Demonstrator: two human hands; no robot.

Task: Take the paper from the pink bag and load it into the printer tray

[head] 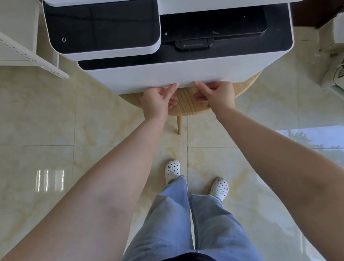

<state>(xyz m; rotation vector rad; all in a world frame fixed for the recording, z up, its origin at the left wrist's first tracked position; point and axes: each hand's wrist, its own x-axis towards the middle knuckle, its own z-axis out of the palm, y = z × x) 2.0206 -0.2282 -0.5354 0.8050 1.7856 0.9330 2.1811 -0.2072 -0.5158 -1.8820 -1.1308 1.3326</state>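
Glossy marbled floor tiles [27,115] filled most of the frame, with a white multifunction printer [182,74] on a round wooden worktop [187,105] at upper centre. Both hands reached its lower front edge: the left hand [157,103] and right hand [218,95] had their fingers [171,89] curled under the lip, apparently gripping the tray front, which sat flush and shut. Neither the pink bag nor any paper was in view. Judging by this, loading had hardly begun: opening the tray, fetching paper and inserting it remained.
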